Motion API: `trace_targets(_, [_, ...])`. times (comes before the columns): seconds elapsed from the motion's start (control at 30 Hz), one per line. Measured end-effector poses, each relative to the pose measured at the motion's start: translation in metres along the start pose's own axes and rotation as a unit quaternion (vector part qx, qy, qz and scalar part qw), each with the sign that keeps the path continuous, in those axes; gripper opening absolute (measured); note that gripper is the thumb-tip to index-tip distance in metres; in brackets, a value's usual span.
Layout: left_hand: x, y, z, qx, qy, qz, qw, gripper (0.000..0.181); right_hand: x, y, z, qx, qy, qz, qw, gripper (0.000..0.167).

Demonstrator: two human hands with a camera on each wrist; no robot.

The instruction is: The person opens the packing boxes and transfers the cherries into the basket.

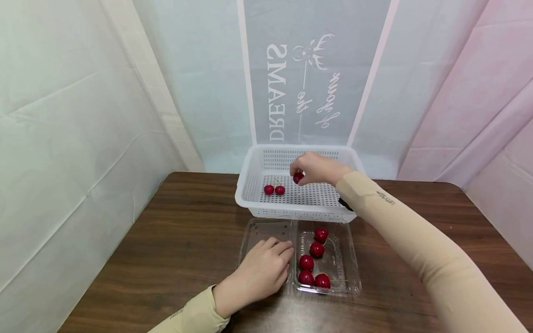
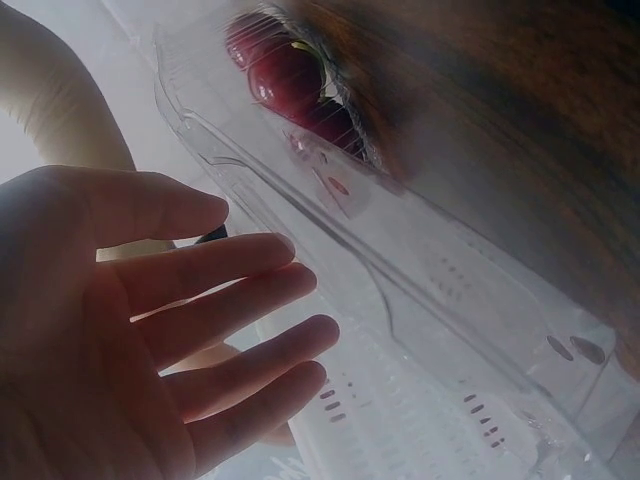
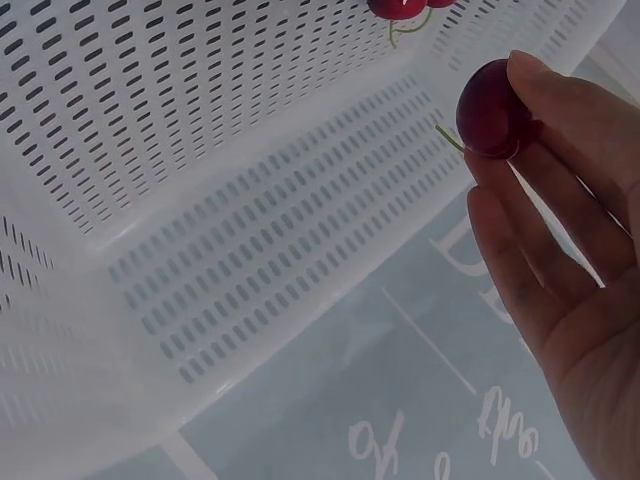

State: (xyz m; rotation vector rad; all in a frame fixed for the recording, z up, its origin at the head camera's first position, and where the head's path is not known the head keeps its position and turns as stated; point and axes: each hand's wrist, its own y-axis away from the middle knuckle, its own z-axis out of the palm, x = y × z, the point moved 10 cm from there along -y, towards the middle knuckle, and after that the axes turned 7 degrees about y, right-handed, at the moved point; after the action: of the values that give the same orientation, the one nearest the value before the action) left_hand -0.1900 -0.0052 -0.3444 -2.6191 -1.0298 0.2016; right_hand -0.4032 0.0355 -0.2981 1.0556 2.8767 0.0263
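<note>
My right hand (image 1: 315, 167) pinches a dark red cherry (image 3: 493, 112) with a short green stem between thumb and fingers. It holds the cherry inside the white perforated plastic basket (image 1: 291, 211). A pair of cherries (image 1: 274, 189) lies on the basket floor, left of this hand. In front of the basket stands a clear hinged plastic box (image 1: 353, 263), its lid folded out to the left. Several cherries (image 1: 317, 249), some with stems, sit in its right half. My left hand (image 1: 260, 269) is at the lid, its fingers loosely extended and holding nothing in the left wrist view.
The box and basket stand close together on a dark brown wooden table (image 1: 179, 249). Behind the basket hangs a pale curtain (image 1: 216, 83) with printed lettering. White cloth (image 1: 75, 138) borders the table on the left, and pinkish-white cloth on the right.
</note>
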Motion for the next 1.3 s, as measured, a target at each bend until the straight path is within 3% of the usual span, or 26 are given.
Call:
trace_targets(0.8, [-0.001, 0.002, -0.001, 0.010, 0.001, 0.002, 0.9999, 0.026, 0.007, -0.033, 0.015, -0.025, -0.015, 0.012, 0.9995, 0.019])
trace_targets(1.3, [-0.002, 0.002, -0.002, 0.016, -0.001, 0.002, 0.9999, 0.026, 0.024, -0.041, 0.033, -0.052, -0.025, 0.050, 0.9971, 0.020])
